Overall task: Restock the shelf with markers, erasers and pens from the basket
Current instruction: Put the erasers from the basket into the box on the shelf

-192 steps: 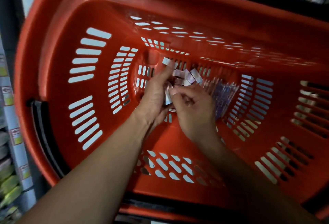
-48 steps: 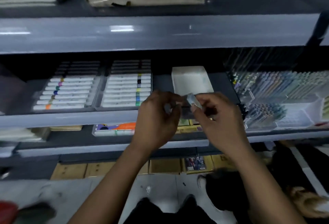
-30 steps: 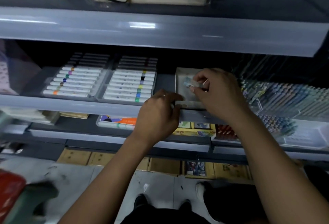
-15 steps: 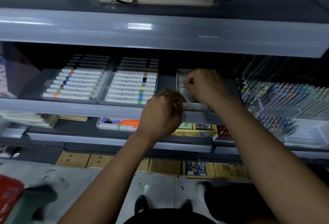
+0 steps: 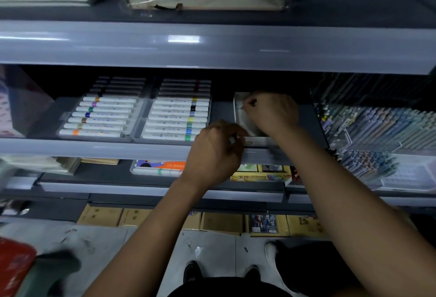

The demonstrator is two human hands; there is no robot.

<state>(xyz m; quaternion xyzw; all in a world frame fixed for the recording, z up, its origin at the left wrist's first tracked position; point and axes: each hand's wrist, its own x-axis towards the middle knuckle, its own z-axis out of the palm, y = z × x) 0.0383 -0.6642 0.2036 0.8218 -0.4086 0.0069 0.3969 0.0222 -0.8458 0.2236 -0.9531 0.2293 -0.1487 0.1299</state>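
Two trays of markers (image 5: 135,117) lie on the grey shelf (image 5: 94,149), left of a small white box (image 5: 243,119). Racks of pens (image 5: 377,129) stand to its right. The right hand (image 5: 271,112), fingers curled, reaches into the box and covers its contents; no eraser is discernible. The left hand (image 5: 214,155) curls at the box's front edge; what it holds cannot be determined.

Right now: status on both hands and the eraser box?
Right hand inside white box, pinching a small eraser. Left hand curled at box's front edge, contents hidden. Marker trays sit left; nothing blocking.
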